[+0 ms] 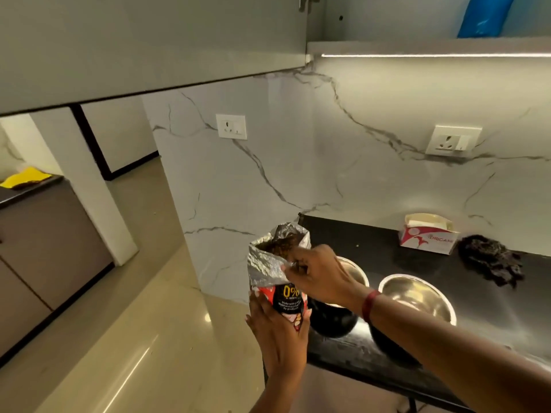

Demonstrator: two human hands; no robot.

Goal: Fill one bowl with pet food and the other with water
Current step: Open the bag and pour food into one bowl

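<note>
An opened pet food bag (pixel 269 263) with a silver foil lining and a red and black label is held upright beside the black counter's left end; brown kibble shows in its mouth. My left hand (pixel 278 332) grips the bag's lower part from below. My right hand (pixel 316 272) pinches the bag's torn top edge. Two steel bowls stand on the counter: one (pixel 353 269) sits partly hidden behind my right hand and wrist, the other (pixel 417 296) is to its right and looks empty.
The black counter (pixel 372 242) meets a marble wall with two sockets (pixel 231 127). A red and white tissue box (pixel 429 236) and a dark cloth (pixel 490 260) lie at the back right. An upper cabinet door (pixel 149 40) hangs open overhead. Tiled floor lies to the left.
</note>
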